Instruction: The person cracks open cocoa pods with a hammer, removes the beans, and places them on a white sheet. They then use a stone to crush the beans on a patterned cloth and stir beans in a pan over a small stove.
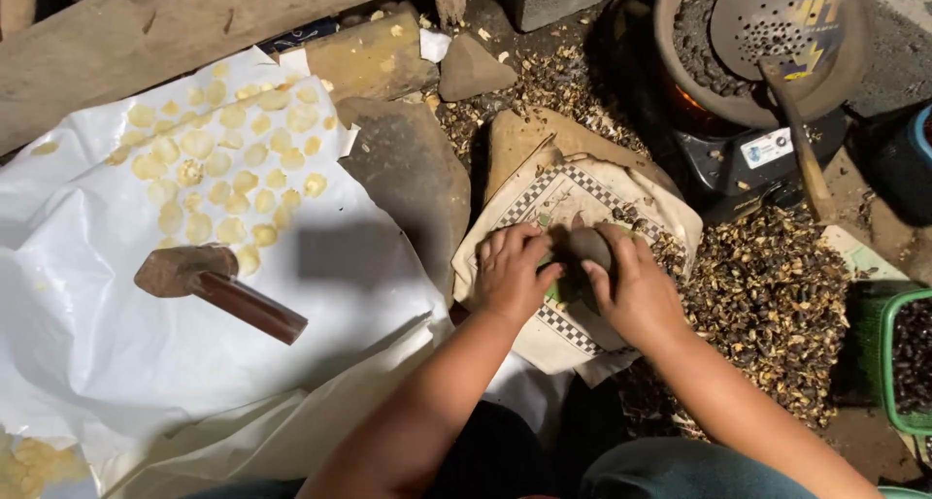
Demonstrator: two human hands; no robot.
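A wide white plastic sheet [116,315] covers the ground at left and carries rows of flattened pale-yellow discs [218,164] plus a brown wooden-handled mallet [216,287] lying unattended. A flat grey slab of stone [413,174] sits at centre, next to a cream cloth with a black-and-white checkered border [573,203] draped over a raised base. A loose heap of dark roasted seeds and broken husks [777,295] spreads at right, near a clay pan of dark seeds [689,33] over a glowing stove, with a perforated metal skimmer [767,18] resting in it. On the cloth lies a small dark rounded stone [590,247]. The left hand [510,276] rests fingers-down on the cloth, touching the stone's edge; the right hand [636,290] curls around the stone, fingers pressed against it. Whether a seed sits beneath cannot be determined, as the hands and shadow hide that spot. Hazards: fingertips lie close under the stone and could be pinched; the cloth may shift on its base; the stove stands near the right forearm.
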